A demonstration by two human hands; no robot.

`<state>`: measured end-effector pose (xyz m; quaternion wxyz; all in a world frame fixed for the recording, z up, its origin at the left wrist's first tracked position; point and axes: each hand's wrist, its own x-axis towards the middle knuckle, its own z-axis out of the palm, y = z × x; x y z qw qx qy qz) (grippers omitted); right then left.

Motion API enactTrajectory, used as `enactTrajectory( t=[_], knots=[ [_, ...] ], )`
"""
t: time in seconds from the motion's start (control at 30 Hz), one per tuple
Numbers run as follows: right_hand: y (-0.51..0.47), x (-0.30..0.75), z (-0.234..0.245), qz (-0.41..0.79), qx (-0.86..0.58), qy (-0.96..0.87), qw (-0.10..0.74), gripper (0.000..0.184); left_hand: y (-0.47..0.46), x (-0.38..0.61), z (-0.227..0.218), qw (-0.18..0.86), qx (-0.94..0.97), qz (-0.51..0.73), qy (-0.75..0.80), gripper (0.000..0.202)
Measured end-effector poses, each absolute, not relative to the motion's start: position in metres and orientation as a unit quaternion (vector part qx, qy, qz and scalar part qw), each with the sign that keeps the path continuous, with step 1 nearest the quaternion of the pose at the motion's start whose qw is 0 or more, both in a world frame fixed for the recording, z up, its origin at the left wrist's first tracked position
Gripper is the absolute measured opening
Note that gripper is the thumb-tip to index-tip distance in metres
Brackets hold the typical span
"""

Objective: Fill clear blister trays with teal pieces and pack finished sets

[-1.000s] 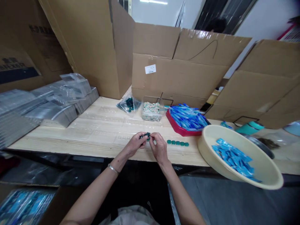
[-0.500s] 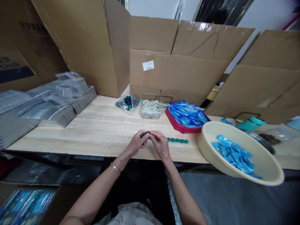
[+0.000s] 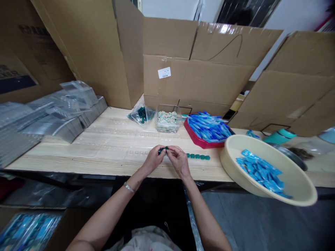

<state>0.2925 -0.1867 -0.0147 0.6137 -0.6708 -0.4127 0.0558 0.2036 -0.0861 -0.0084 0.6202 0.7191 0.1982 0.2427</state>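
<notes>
My left hand (image 3: pixel 154 160) and my right hand (image 3: pixel 179 161) meet over the near edge of the wooden table (image 3: pixel 78 153). Both pinch a small dark green piece (image 3: pixel 162 150) between their fingertips. Just right of my right hand a short row of green pieces (image 3: pixel 198 157) lies on the table. Clear plastic blister trays (image 3: pixel 117 146) lie flat under and left of my hands.
A beige bowl (image 3: pixel 235 153) with blue packets overhangs the table edge at right. Behind stand a red tray (image 3: pixel 195 138) of blue packets, a clear tub (image 3: pixel 166 122) of small pieces and a bag (image 3: pixel 141 115) of green pieces. Stacked clear trays (image 3: pixel 52 118) fill the left. Cardboard boxes (image 3: pixel 199 80) wall the back.
My hands stay together on the green piece with only small finger movements. The view has shifted slightly.
</notes>
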Motion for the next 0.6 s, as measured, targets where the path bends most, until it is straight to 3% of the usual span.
enactTrajectory(
  t=[0.23, 0.4, 0.6],
  knots=[
    [-0.187, 0.289, -0.014, -0.020, -0.683, -0.425, 0.593, 0.011, -0.082, 0.209, -0.013, 0.520, 0.772, 0.315, 0.183, 0.010],
    [-0.189, 0.284, -0.017, -0.071, -0.697, -0.460, 0.546, 0.016, -0.078, 0.210, -0.018, 0.505, 0.791, 0.300, 0.169, 0.009],
    [-0.195, 0.293, -0.014, 0.080, -0.682, -0.412, 0.598, 0.023, -0.074, 0.208, -0.021, 0.455, 0.818, 0.323, 0.142, 0.009]
  ],
)
